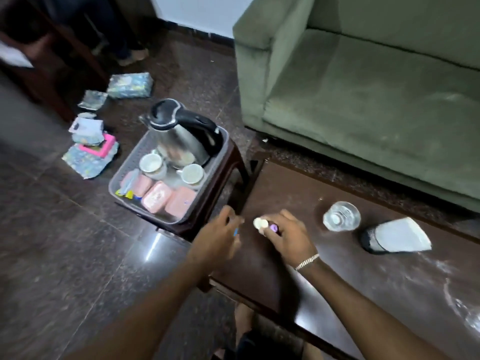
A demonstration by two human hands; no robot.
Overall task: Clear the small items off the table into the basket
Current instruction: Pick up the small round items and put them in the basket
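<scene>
Right grip (281,233) closed on a white cap (260,223) and purple item (273,227), over the worktop (363,287). Left grip (220,233) blurred, can't tell its state. Basket (122,175) just beyond left grip; glass (341,216) right of right grip.

Dark table (363,294) – glass (341,215), white-topped dark object (394,236) on it

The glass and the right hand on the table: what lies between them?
Nothing: in the head view, bare dark table separates the right hand from the glass.
</scene>
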